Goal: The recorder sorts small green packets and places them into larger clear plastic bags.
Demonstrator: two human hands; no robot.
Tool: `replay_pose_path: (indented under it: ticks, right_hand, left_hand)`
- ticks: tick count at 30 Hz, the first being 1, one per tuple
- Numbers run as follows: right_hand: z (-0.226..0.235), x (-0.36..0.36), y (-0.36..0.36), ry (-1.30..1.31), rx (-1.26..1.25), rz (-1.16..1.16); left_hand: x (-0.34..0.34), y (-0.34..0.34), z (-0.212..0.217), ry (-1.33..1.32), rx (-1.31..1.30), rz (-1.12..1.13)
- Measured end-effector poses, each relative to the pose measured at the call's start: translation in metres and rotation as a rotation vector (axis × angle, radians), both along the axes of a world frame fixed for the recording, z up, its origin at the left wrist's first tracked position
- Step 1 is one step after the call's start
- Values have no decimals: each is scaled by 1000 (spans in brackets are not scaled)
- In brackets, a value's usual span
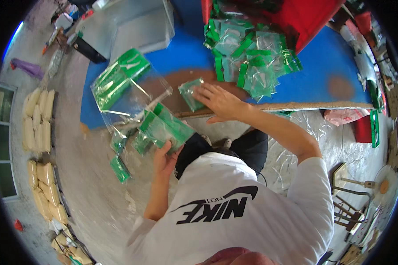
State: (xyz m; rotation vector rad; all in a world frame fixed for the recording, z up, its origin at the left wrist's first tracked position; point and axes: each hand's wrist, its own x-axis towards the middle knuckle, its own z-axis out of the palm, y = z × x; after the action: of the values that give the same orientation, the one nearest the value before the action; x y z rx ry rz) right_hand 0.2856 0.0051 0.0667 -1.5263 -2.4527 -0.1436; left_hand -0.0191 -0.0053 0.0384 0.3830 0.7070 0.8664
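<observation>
Bare blue tabletop (314, 66) is lying open to the right of the heap of green-topped clear packets (252, 57), giving a hand free passage there. That heap and the red bin (305, 17) behind it are blocking the far middle, while the grey box (132, 26) is closing off the far left corner. A large clear bag (128, 95) of packets is overhanging the table's left edge, narrowing the near approach.
</observation>
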Motion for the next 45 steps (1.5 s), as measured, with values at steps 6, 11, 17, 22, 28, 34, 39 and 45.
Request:
replay_pose_path:
  ticks: [6, 11, 17, 22, 28, 34, 39, 45]
  right_hand:
    - [9, -2, -17, 649, 70, -117]
    - [61, -14, -21, 837, 104, -612]
    - [27, -68, -52, 457, 71, -85]
    - [26, -6, -15, 485, 51, -278]
    - [1, -3, -8, 77, 134, -369]
    - [-2, -32, -8, 804, -210, -191]
    - [19, -11, -36, 722, 57, -105]
    - [16, 109, -90, 229, 164, -630]
  left_hand:
    - [-9, 8, -12, -35, -63, -22]
    - [48, 9, 12, 3, 112, -134]
    - [76, -3, 7, -72, -5, -13]
    - [66, 2, 0, 193, 76, 4]
    - [35, 0, -6, 96, -17, -118]
    - [51, -3, -18, -3, -99, -118]
    - [64, 2, -16, -19, -95, -112]
    - [56, -5, -16, 139, 83, -216]
